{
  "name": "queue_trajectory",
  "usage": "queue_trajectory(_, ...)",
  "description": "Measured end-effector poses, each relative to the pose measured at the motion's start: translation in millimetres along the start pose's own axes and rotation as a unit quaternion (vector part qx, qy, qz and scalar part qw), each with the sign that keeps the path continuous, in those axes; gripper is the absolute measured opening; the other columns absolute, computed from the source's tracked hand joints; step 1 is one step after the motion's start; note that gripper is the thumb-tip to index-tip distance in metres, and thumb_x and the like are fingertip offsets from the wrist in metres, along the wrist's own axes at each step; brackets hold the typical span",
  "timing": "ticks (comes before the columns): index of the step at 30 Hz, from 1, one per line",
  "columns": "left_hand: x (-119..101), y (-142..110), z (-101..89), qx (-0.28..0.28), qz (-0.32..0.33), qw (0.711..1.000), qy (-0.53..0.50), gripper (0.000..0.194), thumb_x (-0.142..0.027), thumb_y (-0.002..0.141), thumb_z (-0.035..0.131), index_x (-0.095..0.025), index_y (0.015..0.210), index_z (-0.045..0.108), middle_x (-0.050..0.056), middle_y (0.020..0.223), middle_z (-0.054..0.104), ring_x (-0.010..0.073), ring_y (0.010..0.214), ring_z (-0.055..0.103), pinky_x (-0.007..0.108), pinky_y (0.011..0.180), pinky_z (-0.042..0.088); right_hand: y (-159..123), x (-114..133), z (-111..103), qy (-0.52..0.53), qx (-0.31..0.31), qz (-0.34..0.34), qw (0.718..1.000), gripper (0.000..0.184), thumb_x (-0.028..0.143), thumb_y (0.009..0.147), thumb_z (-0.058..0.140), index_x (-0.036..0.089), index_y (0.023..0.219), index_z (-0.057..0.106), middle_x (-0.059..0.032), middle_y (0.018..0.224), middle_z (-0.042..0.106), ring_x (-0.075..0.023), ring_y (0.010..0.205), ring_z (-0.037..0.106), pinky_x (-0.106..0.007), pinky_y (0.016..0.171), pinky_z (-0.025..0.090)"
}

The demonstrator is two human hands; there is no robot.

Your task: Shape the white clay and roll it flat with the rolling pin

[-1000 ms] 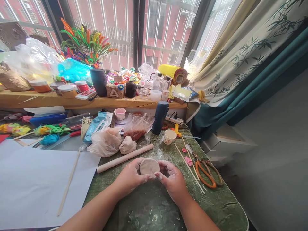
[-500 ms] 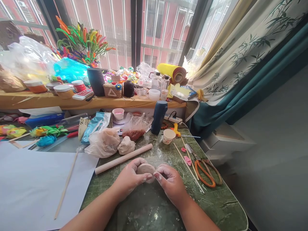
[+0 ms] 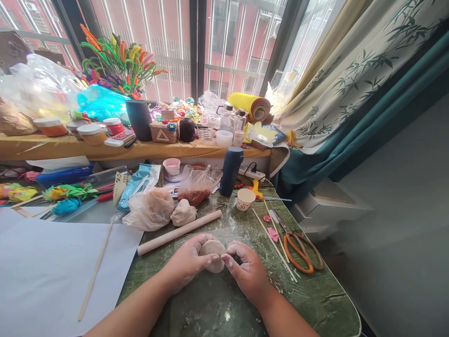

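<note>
The disc (image 3: pixel 212 248) looks like clay — matt, smooth; the lump (image 3: pixel 183 213) is rougher; the rod (image 3: pixel 180 232) is smooth, matt; the bag (image 3: pixel 150 209) is crinkled plastic; the table (image 3: pixel 315 299) is glossy.

From afar, I watch through one head-worn camera facing forward and down: the green table (image 3: pixel 301 299) near at six o'clock, the window (image 3: pixel 199 51) farther off at twelve, patterned curtain (image 3: pixel 365 70) at two.

clay disc (image 3: pixel 212 248) | pale grey-beige | round, flattened | tilted, broad face showing | held at rim
</note>
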State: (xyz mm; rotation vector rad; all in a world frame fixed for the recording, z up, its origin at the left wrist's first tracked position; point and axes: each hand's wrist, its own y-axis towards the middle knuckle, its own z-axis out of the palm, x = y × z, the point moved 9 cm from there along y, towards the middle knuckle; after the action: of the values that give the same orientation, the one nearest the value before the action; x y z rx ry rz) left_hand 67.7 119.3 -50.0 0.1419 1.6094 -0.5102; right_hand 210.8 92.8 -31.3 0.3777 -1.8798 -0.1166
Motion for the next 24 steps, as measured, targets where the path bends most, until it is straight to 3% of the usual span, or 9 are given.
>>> queue_trajectory(16, 0, 0, -4.3, -0.033, -0.004, 0.998, -0.058, 0.044, -0.044, 0.067, 0.087, -0.015, 0.096, 0.072, 0.006, 0.092, 0.073, 0.0232, 0.086, 0.065, 0.03, 0.078, 0.049, 1, -5, 0, 0.011, -0.006, 0.014, 1.0, 0.033, 0.047, 0.098, 0.056, 0.022, 0.078, 0.063, -0.0007, 0.075, 0.059, -0.0179, 0.072, 0.055, -0.029, 0.069, 0.044)
queue_trajectory(24, 2, 1, -0.1, -0.014, 0.002, 0.996, -0.084, 0.049, -0.05, 0.067, 0.086, -0.015, 0.1, 0.073, 0.008, 0.097, 0.074, 0.025, 0.091, 0.066, 0.032, 0.081, 0.05, 0, -13, 0, 0.016, -0.018, 0.035, 0.999, 0.033, 0.047, 0.099, 0.054, 0.021, 0.08, 0.063, -0.0005, 0.075, 0.061, -0.0173, 0.072, 0.056, -0.028, 0.069, 0.044)
